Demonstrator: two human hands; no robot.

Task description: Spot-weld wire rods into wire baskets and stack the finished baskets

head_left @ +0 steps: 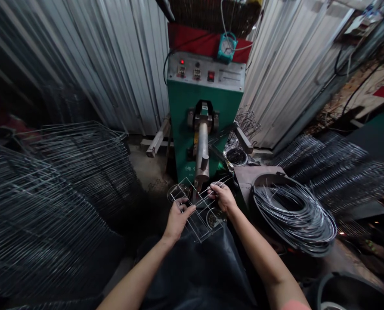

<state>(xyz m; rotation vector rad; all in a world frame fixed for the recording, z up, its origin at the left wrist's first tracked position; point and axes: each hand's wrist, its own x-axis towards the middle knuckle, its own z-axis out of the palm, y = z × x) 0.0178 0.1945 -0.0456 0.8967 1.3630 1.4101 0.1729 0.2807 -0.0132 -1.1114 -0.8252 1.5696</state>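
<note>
A small wire grid [196, 211] of thin metal rods lies tilted across the front of a green machine [182, 112] that looks like a spot welder. My left hand [178, 221] is closed on the grid's left side, thumb on top and fingers beneath. At the right side my right hand [224, 198] pinches thin wire; whether this is a loose rod or part of the grid I cannot tell. Between the hands, the tip beneath the machine's metal arm [202, 146] is at or just above the grid's wires. Dark cloth [198, 267] covers my lap below.
Stacked wire racks [75, 159] fill the left side. To the right stands a round tub [255, 206] holding a coil of cut wires [295, 215], with more wire bundles [330, 163] behind. A dark bucket [350, 277] is at lower right. Corrugated metal sheets [124, 56] form the wall.
</note>
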